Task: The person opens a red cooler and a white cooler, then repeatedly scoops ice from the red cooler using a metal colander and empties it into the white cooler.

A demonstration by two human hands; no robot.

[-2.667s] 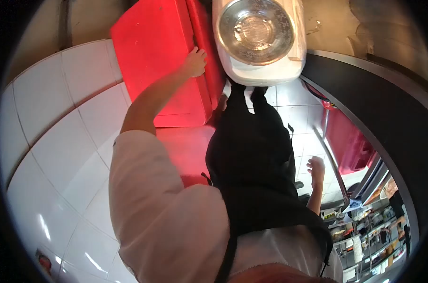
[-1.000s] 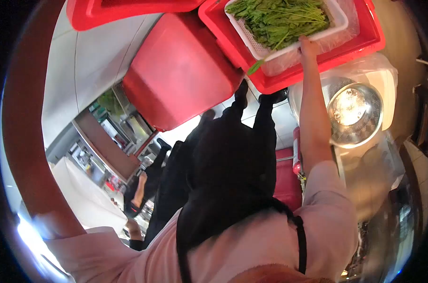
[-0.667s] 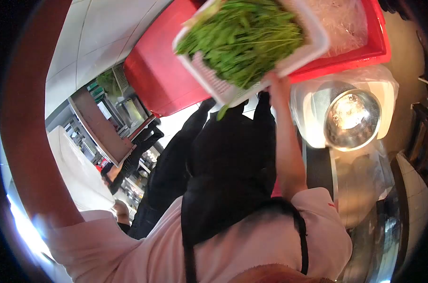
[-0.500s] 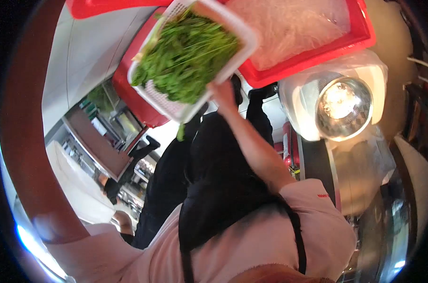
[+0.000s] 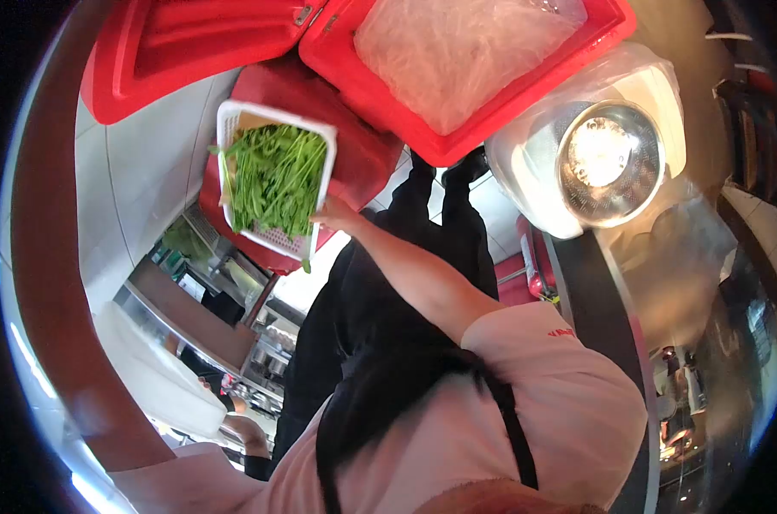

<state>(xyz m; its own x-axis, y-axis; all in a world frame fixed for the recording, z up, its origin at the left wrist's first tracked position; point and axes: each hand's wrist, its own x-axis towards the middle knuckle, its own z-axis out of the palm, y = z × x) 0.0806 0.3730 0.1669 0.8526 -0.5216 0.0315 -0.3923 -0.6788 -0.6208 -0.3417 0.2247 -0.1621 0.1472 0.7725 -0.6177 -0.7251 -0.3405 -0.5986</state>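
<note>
My right hand (image 5: 339, 215) grips the near right rim of a white basket (image 5: 320, 248) holding leafy green vegetables (image 5: 273, 180). This basket lies on or just above a closed red box (image 5: 354, 146) at the left. My left forearm (image 5: 50, 257) runs up the left edge of the view, and its hand is out of sight. At the top stands an open red box (image 5: 440, 150) lined with clear plastic (image 5: 457, 51). Its red lid (image 5: 208, 38) is tilted open at the upper left.
A metal colander (image 5: 609, 163) sits on a white, plastic-covered container (image 5: 525, 184) at the right. A dark counter edge (image 5: 598, 300) runs below it. Another person's arm (image 5: 249, 433) shows at the lower left near a white surface (image 5: 148, 377). A red extinguisher (image 5: 536, 261) stands near my legs.
My right hand has taken the basket of greens out of the open red box and carried it left and lower, over the closed red box. The plastic liner is now uncovered.
</note>
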